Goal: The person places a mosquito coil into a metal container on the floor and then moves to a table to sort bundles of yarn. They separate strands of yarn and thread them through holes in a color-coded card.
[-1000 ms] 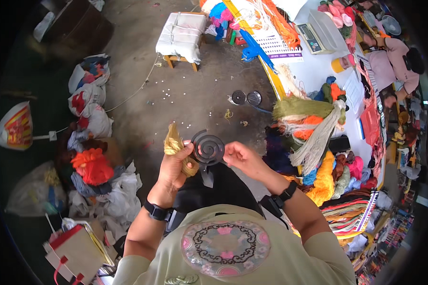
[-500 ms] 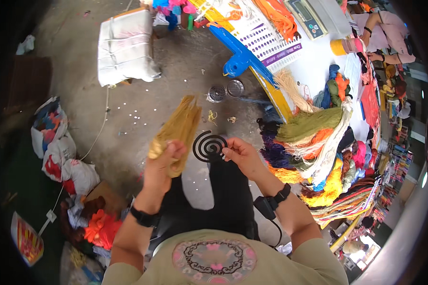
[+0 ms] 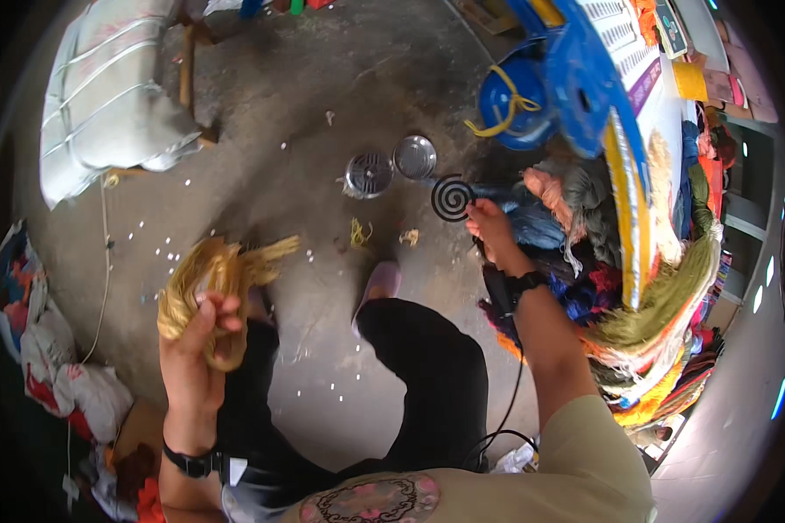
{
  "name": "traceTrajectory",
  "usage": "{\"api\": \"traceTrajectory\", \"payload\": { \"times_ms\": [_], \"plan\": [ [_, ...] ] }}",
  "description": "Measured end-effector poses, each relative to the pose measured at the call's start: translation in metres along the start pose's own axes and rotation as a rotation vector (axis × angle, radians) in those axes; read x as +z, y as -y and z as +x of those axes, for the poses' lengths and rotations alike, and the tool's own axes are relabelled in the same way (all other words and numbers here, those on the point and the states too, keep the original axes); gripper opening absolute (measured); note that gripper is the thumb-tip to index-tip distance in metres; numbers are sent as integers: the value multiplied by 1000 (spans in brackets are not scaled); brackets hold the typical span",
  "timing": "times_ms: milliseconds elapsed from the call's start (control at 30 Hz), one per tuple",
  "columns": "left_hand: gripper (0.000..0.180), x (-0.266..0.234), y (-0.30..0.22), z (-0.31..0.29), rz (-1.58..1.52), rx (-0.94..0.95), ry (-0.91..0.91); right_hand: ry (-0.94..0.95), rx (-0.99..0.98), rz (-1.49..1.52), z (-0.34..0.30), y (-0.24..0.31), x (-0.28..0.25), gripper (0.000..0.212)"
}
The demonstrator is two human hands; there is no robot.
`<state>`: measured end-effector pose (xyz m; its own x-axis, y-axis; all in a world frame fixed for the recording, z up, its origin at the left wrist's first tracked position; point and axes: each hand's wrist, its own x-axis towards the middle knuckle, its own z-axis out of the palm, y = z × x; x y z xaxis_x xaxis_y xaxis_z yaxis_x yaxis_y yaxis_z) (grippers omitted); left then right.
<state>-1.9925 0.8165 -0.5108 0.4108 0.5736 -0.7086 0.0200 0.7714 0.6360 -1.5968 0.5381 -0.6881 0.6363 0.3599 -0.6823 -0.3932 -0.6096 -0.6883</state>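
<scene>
My left hand [image 3: 202, 336] is closed round a hank of golden-yellow thread [image 3: 186, 288], whose loose ends fan out to the right. Held out to the right, my right hand [image 3: 494, 228] pinches the outer edge of a black mosquito coil [image 3: 453, 198]. On the floor beyond the coil lie two round metal tins side by side: one with a slotted pattern [image 3: 369, 176], the other a shallow dish [image 3: 414, 157]. A few scraps of yellow thread [image 3: 358, 234] lie nearer my feet.
A blue metal frame [image 3: 576, 83] and a yellow-edged table stand at the right, heaped with coloured hanks [image 3: 672, 305]. A strapped white bale [image 3: 105, 105] sits at the far left. Stuffed white bags [image 3: 83, 392] line the left side. A cable hangs by my right arm.
My hands have moved apart: the left one further left with the thread, the right one away to the right with the coil. My view has shifted, and my feet now show.
</scene>
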Motion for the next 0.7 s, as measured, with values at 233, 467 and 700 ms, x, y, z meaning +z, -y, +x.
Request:
{"api": "traceTrajectory", "payload": {
  "times_ms": [233, 467, 700],
  "plan": [
    [19, 23, 13, 60, 35, 241, 162, -45, 86, 267, 118, -89, -18, 11],
    [19, 8, 25, 85, 142, 412, 236, -129, 43, 476, 206, -129, 34, 12],
    [28, 5, 32, 68, 292, 427, 149, -131, 127, 539, 247, -142, 50, 11]
  ]
}}
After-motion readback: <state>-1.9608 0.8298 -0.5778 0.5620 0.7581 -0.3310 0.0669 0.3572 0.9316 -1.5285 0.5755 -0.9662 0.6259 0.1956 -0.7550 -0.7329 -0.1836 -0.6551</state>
